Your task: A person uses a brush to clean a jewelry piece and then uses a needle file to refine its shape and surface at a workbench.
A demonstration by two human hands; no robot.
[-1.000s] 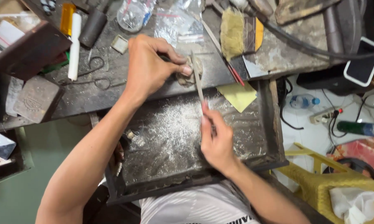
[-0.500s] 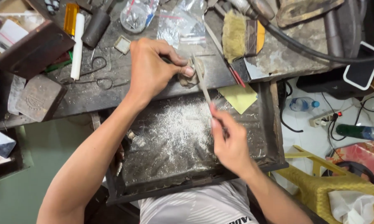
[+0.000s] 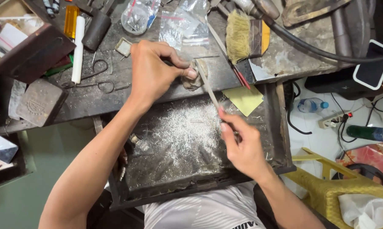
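White shirt fabric (image 3: pixel 200 212) shows at the bottom edge, nearest the camera, under the front wall of a dark pull-out tray (image 3: pixel 157 193). Pale metal filings (image 3: pixel 185 135) lie scattered across the tray floor, thickest near its middle; a yellow paper square (image 3: pixel 244 99) rests at the tray's far right corner. Right hand (image 3: pixel 240 146) hovers over the right half of the tray, fingers pinched narrowly around the near end of a thin file (image 3: pixel 208 87). From this grip the file slants up and to the left, its far end meeting a small greyish workpiece (image 3: pixel 195 78) at the near edge of the workbench (image 3: pixel 93 97). Left hand (image 3: pixel 153 72) reaches in from the lower left, fingers curled tight and thumb pressed on the workpiece, holding it against the bench edge. Beyond the hands, on the bench: a flat grey block (image 3: pixel 40 101) at the left, wire-handled scissors (image 3: pixel 100 76), a white stick (image 3: pixel 78 48), a dark cylinder (image 3: pixel 96 29), an open brown box (image 3: pixel 26 42), clear plastic bags (image 3: pixel 185 25) and a straw-coloured brush (image 3: pixel 238 36) beside a black hose (image 3: pixel 310 46). Right of the bench, on the floor: a plastic bottle (image 3: pixel 312 104), a green bottle (image 3: pixel 371 133) and a yellow plastic stool (image 3: pixel 331 186)
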